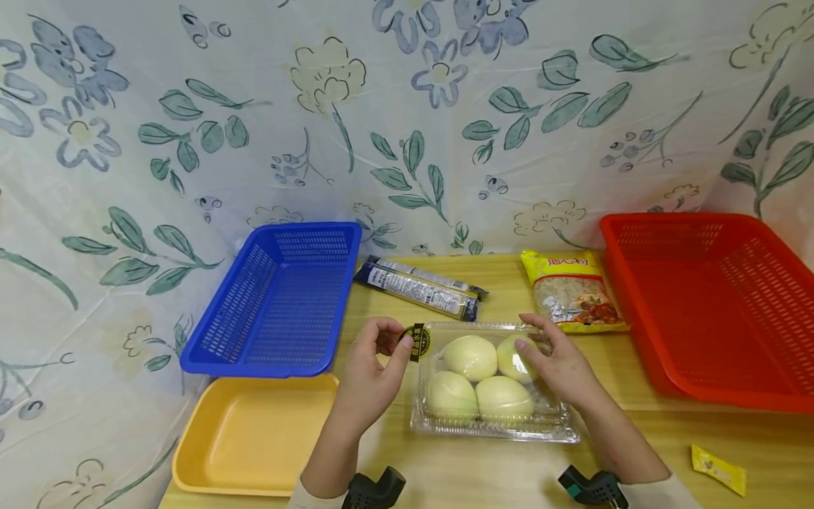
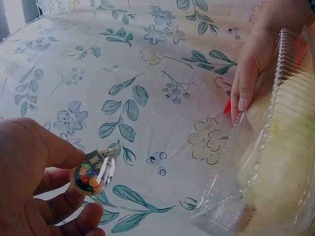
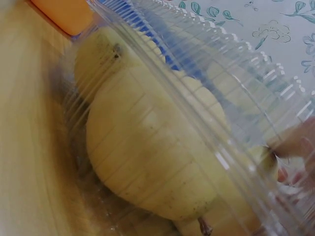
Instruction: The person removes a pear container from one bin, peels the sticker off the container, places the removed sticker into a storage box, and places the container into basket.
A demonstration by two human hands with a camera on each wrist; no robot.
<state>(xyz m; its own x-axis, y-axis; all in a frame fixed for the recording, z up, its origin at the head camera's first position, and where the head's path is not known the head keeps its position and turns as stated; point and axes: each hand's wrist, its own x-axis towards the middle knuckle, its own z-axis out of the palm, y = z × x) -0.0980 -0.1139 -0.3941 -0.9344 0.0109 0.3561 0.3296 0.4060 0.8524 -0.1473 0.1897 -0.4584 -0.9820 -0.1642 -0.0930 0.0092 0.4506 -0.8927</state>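
A clear plastic clamshell box (image 1: pixel 550 417) with several pale yellow pears (image 1: pixel 469 358) inside is in front of me. My right hand (image 1: pixel 566 364) grips its far right part, thumb over the lid and fingers at the edge. My left hand (image 1: pixel 375 375) pinches a black and gold sticker (image 1: pixel 417 342) between thumb and fingers. In the left wrist view the sticker (image 2: pixel 93 173), printed with fruit, stands apart from the box. Close up in the right wrist view, a pear (image 3: pixel 147 142) shows through the ridged plastic wall.
A blue basket (image 1: pixel 346 297) stands at the left, with a yellow tub (image 1: pixel 254 484) nearer me. Two long dark packets (image 1: pixel 420 286) and a yellow food bag (image 1: pixel 572 293) lie behind the box. At the right are a red basket (image 1: pixel 642 332) and a small yellow sachet (image 1: pixel 718 470).
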